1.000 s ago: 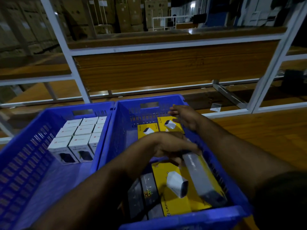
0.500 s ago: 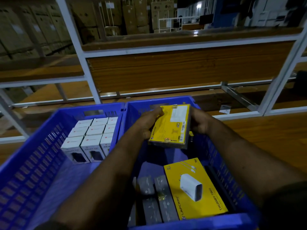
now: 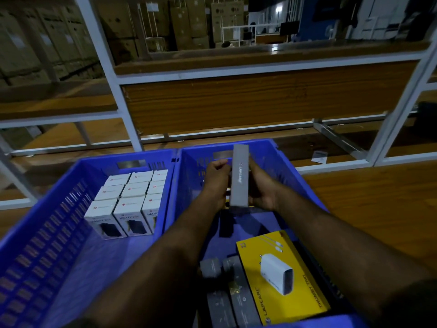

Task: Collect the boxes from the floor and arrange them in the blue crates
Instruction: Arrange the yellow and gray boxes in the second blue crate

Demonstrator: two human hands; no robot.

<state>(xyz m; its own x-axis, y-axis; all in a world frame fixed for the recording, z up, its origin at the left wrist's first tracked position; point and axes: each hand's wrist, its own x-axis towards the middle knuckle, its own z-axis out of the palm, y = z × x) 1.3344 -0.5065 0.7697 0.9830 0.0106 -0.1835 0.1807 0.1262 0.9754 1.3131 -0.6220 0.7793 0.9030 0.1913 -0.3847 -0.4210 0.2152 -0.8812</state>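
Observation:
Two blue crates stand side by side on the floor. The left crate [image 3: 42,233] holds several white boxes [image 3: 132,200] packed upright at its far end. Over the far part of the right crate [image 3: 290,171], my left hand [image 3: 216,183] and my right hand [image 3: 262,188] grip a charger box [image 3: 240,176] between them, its grey edge turned up toward me. At the near end of that crate lies a yellow charger box [image 3: 281,275] face up, with grey boxes [image 3: 227,292] on edge beside it on the left.
A white metal rack [image 3: 111,74] with wooden shelves rises right behind the crates. Wooden floor [image 3: 369,200] stretches to the right, and a small white slip [image 3: 319,157] lies under the rack. Stacked cartons fill the dim background.
Both hands lifted a yellow charger box from the crate and turned it, so its grey edge now faces up instead of its yellow back. The camera has moved in slightly.

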